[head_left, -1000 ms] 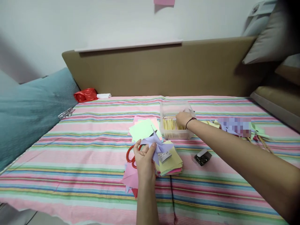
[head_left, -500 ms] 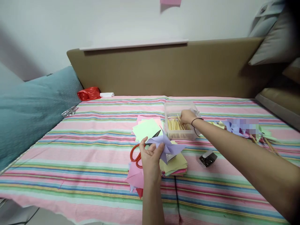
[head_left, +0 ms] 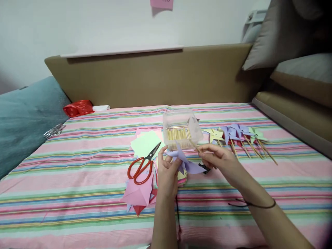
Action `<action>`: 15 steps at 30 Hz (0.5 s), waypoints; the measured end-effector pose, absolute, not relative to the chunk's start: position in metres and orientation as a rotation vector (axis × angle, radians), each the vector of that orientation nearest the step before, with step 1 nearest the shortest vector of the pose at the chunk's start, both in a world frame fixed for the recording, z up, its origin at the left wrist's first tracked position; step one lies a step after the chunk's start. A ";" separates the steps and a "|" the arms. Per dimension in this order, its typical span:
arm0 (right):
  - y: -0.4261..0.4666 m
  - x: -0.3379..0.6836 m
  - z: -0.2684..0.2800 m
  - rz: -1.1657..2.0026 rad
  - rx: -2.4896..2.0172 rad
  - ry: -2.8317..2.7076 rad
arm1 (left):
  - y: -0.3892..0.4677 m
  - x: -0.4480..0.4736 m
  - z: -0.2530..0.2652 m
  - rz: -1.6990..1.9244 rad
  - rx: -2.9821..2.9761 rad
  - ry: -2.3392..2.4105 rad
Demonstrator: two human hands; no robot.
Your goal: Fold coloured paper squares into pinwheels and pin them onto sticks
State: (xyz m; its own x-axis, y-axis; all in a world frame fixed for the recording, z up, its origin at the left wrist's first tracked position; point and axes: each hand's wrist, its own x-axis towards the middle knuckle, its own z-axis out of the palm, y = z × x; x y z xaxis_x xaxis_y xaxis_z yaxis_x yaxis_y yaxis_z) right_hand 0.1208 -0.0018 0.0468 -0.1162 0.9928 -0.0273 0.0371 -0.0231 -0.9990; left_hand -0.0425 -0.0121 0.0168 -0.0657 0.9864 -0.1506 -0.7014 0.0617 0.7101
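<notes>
My left hand pinches a purple paper pinwheel between thumb and fingers. Just to its right, my right hand is closed on a thin wooden stick, whose tip points up and left. The stick and the pinwheel are close together; I cannot tell whether they touch. Behind them stands a clear plastic box with many wooden sticks inside. Red-handled scissors lie left of my left hand. A small dark box is partly hidden behind my right hand.
Several finished pinwheels on sticks lie at the right. Pale green paper sheets and folded pink paper rest on the striped cloth. A red plastic bag is at the back left, near a teal cushion.
My right hand has come out of the plastic box with a stick and moved back beside the pinwheel. My left hand still holds the pinwheel. The view has turned to the right.
</notes>
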 end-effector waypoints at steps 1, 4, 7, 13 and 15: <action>-0.008 0.122 0.038 1.304 -1.209 -1.281 | -0.013 -0.039 0.016 1.455 0.503 0.742; -0.017 0.125 0.013 1.315 -1.198 -1.202 | -0.014 -0.030 0.013 1.410 0.543 0.722; -0.019 0.128 -0.003 1.341 -1.147 -1.161 | -0.013 -0.022 0.008 1.424 0.539 0.687; -0.024 0.129 -0.010 1.351 -1.065 -1.125 | -0.010 -0.007 -0.001 1.430 0.504 0.634; -0.027 0.129 -0.007 1.349 -1.054 -1.150 | -0.011 -0.004 -0.002 1.453 0.512 0.628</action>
